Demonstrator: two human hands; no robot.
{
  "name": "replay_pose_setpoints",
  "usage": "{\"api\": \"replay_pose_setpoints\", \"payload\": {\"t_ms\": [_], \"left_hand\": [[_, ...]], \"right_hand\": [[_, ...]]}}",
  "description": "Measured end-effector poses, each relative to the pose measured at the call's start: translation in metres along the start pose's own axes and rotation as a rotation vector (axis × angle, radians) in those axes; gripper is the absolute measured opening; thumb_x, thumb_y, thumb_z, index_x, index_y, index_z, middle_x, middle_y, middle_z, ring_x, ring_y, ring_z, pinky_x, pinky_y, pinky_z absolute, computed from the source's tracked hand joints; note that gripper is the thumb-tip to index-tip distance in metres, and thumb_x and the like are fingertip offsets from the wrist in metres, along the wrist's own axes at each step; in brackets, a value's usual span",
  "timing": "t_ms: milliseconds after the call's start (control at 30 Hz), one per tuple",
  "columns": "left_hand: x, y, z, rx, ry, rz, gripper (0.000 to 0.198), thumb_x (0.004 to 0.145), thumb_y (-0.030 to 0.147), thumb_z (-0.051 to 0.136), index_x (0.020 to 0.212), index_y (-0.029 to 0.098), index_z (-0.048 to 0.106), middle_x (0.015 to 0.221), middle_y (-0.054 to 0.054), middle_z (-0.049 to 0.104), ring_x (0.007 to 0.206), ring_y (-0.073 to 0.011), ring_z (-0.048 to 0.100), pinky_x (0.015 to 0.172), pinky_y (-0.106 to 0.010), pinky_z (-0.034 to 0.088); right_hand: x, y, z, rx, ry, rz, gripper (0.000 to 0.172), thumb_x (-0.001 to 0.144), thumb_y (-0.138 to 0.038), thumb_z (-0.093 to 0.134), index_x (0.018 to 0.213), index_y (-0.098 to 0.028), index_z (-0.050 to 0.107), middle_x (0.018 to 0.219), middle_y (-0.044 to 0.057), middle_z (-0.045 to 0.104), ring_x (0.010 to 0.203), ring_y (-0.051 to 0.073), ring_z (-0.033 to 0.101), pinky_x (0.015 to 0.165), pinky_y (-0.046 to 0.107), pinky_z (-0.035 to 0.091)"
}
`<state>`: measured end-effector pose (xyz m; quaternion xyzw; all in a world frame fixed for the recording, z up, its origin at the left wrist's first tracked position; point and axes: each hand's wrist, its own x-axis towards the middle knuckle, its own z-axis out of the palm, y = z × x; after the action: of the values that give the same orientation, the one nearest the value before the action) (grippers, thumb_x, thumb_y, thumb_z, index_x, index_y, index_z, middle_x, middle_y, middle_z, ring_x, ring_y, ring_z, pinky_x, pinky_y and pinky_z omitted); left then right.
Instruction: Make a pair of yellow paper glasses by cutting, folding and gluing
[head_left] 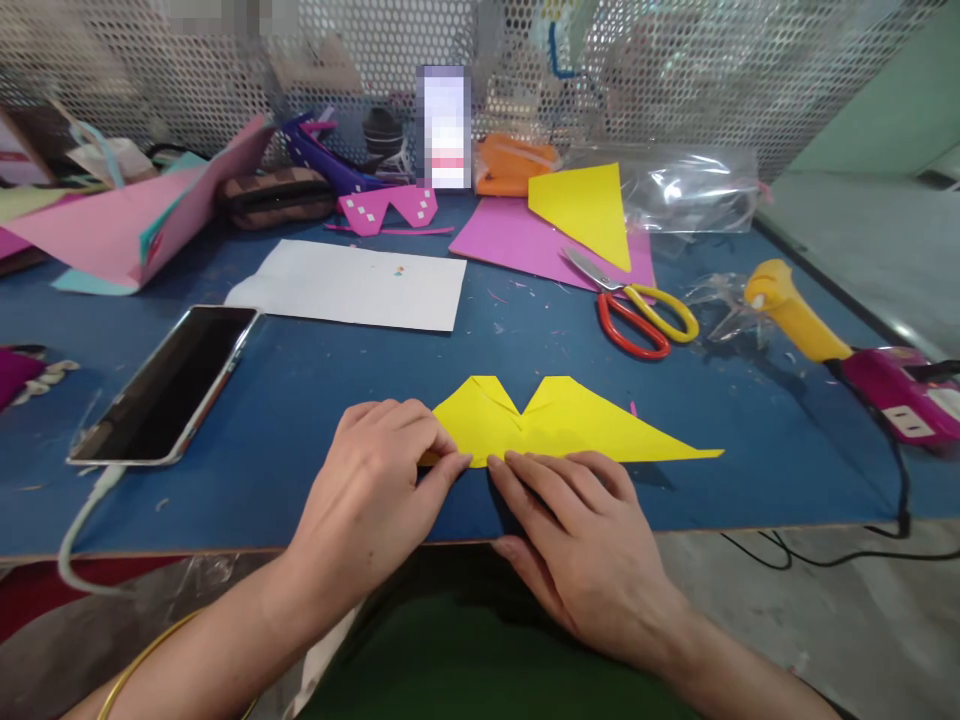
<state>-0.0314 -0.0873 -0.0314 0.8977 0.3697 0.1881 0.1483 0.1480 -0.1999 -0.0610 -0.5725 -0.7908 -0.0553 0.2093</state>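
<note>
A folded piece of yellow paper [562,420] with a V-shaped notch in its upper edge lies near the table's front. My left hand [382,475] is closed on its lower left edge, thumb and fingers pinched together and covering the left end. Along the bottom edge rest the fingertips of my right hand [577,530], stretched out and pressing lightly, with the thumb lower by the table edge. The paper's thin right tip sticks out past my right hand. Crease lines show left of the notch.
Scissors [634,310] with red and yellow handles lie beyond the paper, near a yellow glue gun [799,310]. A phone [169,385] with a cable lies left. Behind are a white sheet [360,285], pink paper glasses [388,210], purple paper [502,235] and an upright phone [445,125].
</note>
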Motion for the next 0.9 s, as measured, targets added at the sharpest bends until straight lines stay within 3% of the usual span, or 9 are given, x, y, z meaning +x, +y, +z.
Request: {"api": "replay_pose_setpoints", "payload": {"t_ms": [533,700,900], "left_hand": [[0.000,-0.003,0.001,-0.060,0.012,-0.064,0.023,0.086,0.018,0.061,0.065,0.020,0.053,0.071,0.002,0.059,0.072,-0.0159,0.053,0.078,-0.036,0.038],[-0.002,-0.002,0.003,-0.066,0.028,-0.046,0.023,0.087,0.018,0.062,0.066,0.019,0.054,0.073,0.002,0.059,0.074,-0.0160,0.054,0.079,-0.037,0.038],[-0.007,-0.005,0.002,-0.087,0.047,-0.042,0.022,0.088,0.020,0.064,0.067,0.020,0.057,0.073,0.003,0.061,0.074,-0.0159,0.055,0.081,-0.038,0.038]], "right_hand": [[-0.001,0.002,0.002,0.024,0.015,-0.001,0.038,0.101,-0.034,0.049,0.132,-0.016,0.061,0.121,0.007,0.070,0.105,0.022,0.057,0.097,0.040,0.034],[0.004,-0.006,0.005,-0.002,0.025,-0.060,0.040,0.102,-0.031,0.046,0.133,-0.010,0.059,0.123,0.009,0.069,0.108,0.024,0.056,0.098,0.039,0.035],[0.015,-0.014,0.013,-0.023,0.057,-0.104,0.041,0.103,-0.032,0.041,0.122,-0.005,0.066,0.115,0.011,0.072,0.104,0.026,0.058,0.095,0.039,0.038]]}}
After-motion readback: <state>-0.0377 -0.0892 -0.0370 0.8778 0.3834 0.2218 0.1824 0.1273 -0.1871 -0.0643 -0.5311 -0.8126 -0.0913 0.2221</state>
